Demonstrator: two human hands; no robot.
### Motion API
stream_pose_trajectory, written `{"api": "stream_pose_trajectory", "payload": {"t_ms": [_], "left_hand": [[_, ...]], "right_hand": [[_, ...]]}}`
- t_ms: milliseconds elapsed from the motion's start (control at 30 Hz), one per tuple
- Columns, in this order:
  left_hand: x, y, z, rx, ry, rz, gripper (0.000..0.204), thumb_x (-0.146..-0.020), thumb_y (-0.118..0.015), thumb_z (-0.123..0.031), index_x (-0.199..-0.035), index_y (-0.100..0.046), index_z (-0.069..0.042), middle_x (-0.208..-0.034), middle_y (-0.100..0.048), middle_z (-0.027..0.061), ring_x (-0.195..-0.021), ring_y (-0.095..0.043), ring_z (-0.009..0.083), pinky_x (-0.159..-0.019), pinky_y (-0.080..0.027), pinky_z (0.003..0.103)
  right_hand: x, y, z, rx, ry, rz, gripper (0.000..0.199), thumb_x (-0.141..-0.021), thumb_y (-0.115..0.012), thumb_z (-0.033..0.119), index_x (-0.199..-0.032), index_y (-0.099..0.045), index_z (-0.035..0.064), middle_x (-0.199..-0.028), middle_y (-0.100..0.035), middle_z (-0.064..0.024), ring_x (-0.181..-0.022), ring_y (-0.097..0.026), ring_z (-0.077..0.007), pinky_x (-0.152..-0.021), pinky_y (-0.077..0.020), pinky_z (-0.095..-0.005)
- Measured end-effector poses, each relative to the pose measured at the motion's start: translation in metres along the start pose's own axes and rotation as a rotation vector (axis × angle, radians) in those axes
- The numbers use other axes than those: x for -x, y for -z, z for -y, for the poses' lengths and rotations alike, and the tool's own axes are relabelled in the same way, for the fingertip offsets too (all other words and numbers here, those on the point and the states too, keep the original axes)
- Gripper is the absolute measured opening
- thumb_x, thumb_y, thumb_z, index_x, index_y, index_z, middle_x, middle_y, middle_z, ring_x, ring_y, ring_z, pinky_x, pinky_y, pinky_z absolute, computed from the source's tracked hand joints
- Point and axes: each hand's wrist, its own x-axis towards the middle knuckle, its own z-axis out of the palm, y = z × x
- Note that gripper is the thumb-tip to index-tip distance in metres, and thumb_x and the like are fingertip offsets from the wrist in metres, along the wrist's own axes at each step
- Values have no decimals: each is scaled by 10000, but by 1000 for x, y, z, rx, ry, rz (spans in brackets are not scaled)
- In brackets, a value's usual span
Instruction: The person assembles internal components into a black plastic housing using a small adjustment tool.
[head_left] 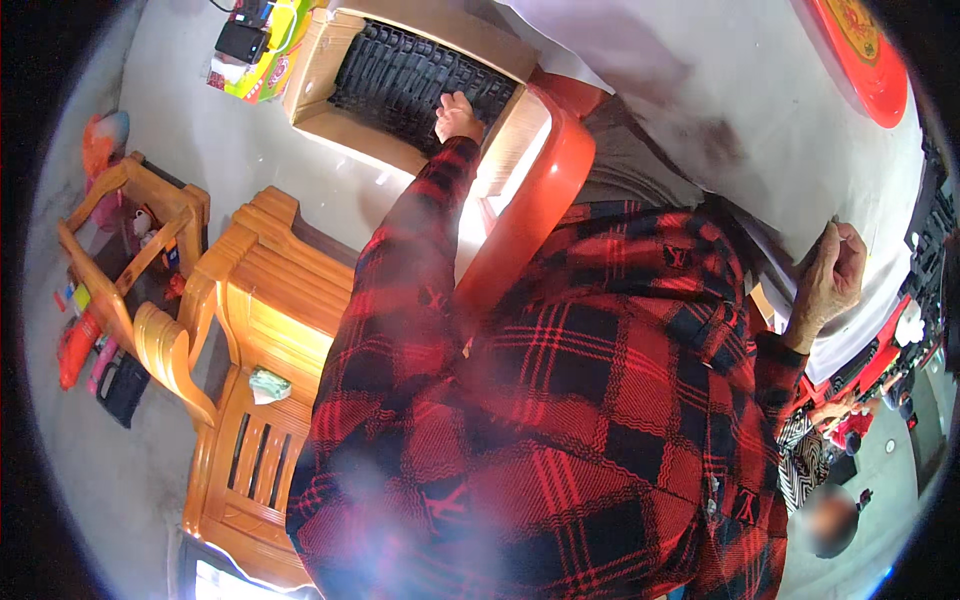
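Note:
My left hand (459, 119) is stretched over an open cardboard box (352, 136) with curled fingers. Rows of black plastic-looking parts (405, 80) fill the box, and the hand is at their right side. Whether a part is in those fingers is hidden. To the right, my right hand (838, 275) is by the edge of a white-covered table (760, 120). Its thumb and forefinger are pressed together at the tips; anything between them is too small to make out.
A red plastic stool or chair (540, 185) stands beside the box. Left are a wooden bench (270, 290) and a wooden stand (150, 235) with odds and ends. A red tray (865, 70) lies on the table; more black parts (935, 235) and another person (805, 465) are far right.

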Motion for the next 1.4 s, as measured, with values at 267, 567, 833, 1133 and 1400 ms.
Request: {"api": "stream_pose_trajectory", "payload": {"t_ms": [267,567,833,1133,1400], "left_hand": [[1,24,-9,-82,23,32,339,-826,-689,-185,-1147,-632,-90,-1223,-566,108,-1124,-642,326,-864,-585,475],[-14,103,5,182,-30,-113,319,-800,-677,-200,-1105,-675,-105,-1238,-583,188,-1087,-638,423,-917,-542,520],[-49,216,-15,759,-361,-888,175,-901,-681,-150,-1027,-710,-33,-994,-683,174,-936,-643,377,-874,-522,472],[126,339,-202,1091,-1053,-262,201,-988,-672,-159,-1108,-698,0,-1013,-690,54,-925,-659,157,-856,-534,320],[193,301,-278,467,-1287,1205,460,-997,-625,-277,-1334,-600,36,-1230,-679,112,-1153,-624,197,-1012,-485,337]], "right_hand": [[3,-10,14,1,39,6,79,-977,-697,80,-1043,-689,38,-737,-563,73,-643,-447,-8,-575,-360,-172],[1,-17,20,52,73,26,119,-927,-745,150,-1009,-708,72,-653,-557,38,-606,-471,-54,-557,-418,-239],[9,-27,13,-204,143,55,96,-914,-714,111,-941,-691,22,-635,-543,13,-591,-461,-52,-538,-394,-253],[40,-24,18,-517,216,279,140,-895,-722,132,-970,-690,18,-761,-676,-41,-699,-597,-95,-643,-497,-286],[70,-45,57,-76,926,717,254,-911,-717,257,-1061,-687,54,-1021,-692,-123,-962,-663,-288,-835,-543,-366]]}}
